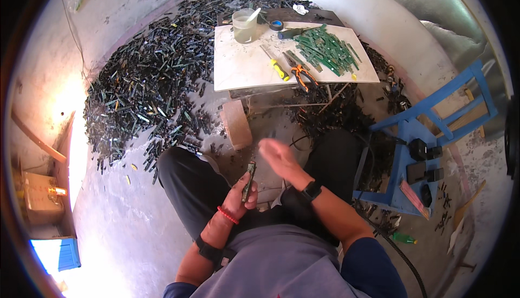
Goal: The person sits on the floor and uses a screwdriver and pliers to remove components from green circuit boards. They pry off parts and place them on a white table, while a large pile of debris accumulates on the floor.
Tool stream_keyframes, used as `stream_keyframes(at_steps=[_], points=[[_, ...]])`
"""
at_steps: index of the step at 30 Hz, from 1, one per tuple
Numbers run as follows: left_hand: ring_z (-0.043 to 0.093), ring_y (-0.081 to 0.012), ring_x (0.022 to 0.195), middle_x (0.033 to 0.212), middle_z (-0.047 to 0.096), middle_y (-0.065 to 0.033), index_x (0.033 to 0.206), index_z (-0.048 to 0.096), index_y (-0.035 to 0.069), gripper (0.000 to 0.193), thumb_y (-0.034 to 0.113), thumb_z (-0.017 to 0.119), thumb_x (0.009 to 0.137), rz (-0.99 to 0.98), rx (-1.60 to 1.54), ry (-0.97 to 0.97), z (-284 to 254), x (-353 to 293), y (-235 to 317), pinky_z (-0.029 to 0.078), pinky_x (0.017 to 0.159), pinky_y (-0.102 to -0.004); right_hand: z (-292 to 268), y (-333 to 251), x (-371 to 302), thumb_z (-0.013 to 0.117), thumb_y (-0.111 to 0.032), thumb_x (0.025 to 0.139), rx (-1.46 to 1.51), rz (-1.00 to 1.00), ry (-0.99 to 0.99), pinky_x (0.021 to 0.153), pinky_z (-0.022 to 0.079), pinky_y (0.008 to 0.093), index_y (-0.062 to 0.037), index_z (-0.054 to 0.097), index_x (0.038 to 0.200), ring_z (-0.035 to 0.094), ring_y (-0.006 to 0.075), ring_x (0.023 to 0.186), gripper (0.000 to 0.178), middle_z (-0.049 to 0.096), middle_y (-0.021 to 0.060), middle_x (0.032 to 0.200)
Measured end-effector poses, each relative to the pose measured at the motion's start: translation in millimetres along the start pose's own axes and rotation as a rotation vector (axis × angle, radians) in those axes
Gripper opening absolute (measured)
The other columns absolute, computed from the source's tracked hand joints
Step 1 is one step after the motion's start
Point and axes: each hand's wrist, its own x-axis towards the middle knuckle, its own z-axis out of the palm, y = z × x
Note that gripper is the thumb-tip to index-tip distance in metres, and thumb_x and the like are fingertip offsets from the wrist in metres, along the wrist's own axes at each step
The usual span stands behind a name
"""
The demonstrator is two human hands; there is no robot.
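My left hand is closed round a narrow strip of circuit board, held upright above my lap with its top end sticking out past the fingers. To the right of it, my right hand is raised between my knees, apart from the strip. Motion smears its fingers, and I make out nothing in them. Ahead on a low table with a white top lie a yellow screwdriver, orange-and-black pliers and a heap of green circuit board strips.
A cloudy plastic cup and a tape roll stand towards the table's back. Dark strips pile over the floor at left. A brown block is below the table. At right stands a blue chair bearing black boxes.
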Motion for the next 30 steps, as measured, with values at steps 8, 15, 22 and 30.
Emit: stream_keyframes(at_steps=[8,15,22,30], points=[[0.031,-0.0100,0.040,0.053,0.039,-0.0009,0.078,0.047,0.010,0.042,0.048,0.044,0.095,0.035,0.001,-0.062,-17,3,-4,0.026,0.039,-0.0231,-52,-73,114,0.058,-0.008,0.081,-0.766,-0.573,0.697,0.082,0.044,0.0442,0.0001,0.058,0.096,0.055,0.0355,0.091,0.017,0.061,0.0169,0.092],[0.031,-0.0099,0.039,0.052,0.039,-0.0008,0.077,0.046,0.010,0.040,0.046,0.046,0.095,0.069,-0.045,-0.043,-22,-2,-4,0.025,0.039,-0.0230,-54,-70,154,0.063,-0.011,0.078,-1.081,-0.425,0.616,0.077,0.046,0.0433,0.0003,0.058,0.086,0.055,0.0371,0.089,0.014,0.061,0.0191,0.091],[0.031,-0.0100,0.038,0.050,0.039,-0.0008,0.075,0.046,0.009,0.040,0.045,0.047,0.095,0.085,-0.046,-0.044,-16,-5,1,0.025,0.038,-0.0230,-58,-73,165,0.058,-0.020,0.085,-1.156,-0.265,0.630,0.073,0.047,0.0445,-0.0004,0.058,0.088,0.057,0.0367,0.087,0.020,0.060,0.0184,0.087],[0.029,-0.0107,0.036,0.046,0.036,-0.0007,0.071,0.044,0.010,0.044,0.047,0.044,0.095,0.102,-0.053,-0.014,-15,-5,2,0.024,0.037,-0.0243,-50,-81,15,0.048,-0.015,0.092,0.006,-0.094,0.016,0.053,0.038,0.0235,0.0003,0.053,0.107,0.046,0.0056,0.061,0.021,0.050,-0.0012,0.067]])
